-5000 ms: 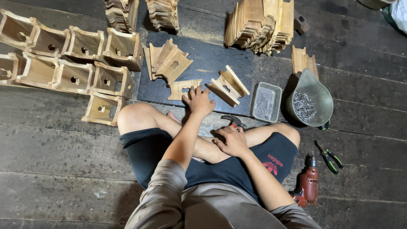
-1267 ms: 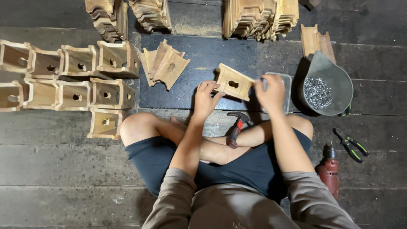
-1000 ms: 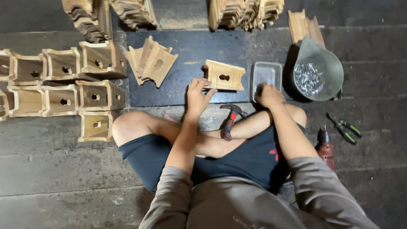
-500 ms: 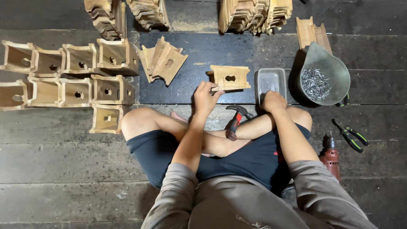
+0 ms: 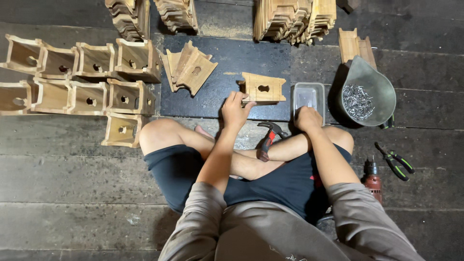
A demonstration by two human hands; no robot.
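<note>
I sit cross-legged on a dark plank floor. My left hand (image 5: 235,110) grips the near left edge of a small wooden box part with a keyhole-shaped hole (image 5: 263,88), which rests on a dark board (image 5: 227,63). My right hand (image 5: 308,118) reaches into the near end of a small clear plastic tray (image 5: 308,98) just right of the box; its fingertips are hidden, so I cannot tell what they hold. A claw hammer with a red and black handle (image 5: 268,137) lies across my shins between my arms.
Several finished wooden boxes (image 5: 87,87) stand in rows at the left. Loose wooden panels (image 5: 189,70) lie on the board, with stacks (image 5: 295,17) behind. At right are a grey scoop of nails (image 5: 363,96), green-handled pliers (image 5: 395,161) and a red drill (image 5: 372,175).
The wooden box part has been set down from both hands onto the dark board. My right hand let go of it and moved down to the plastic tray; my left hand stays on it.
</note>
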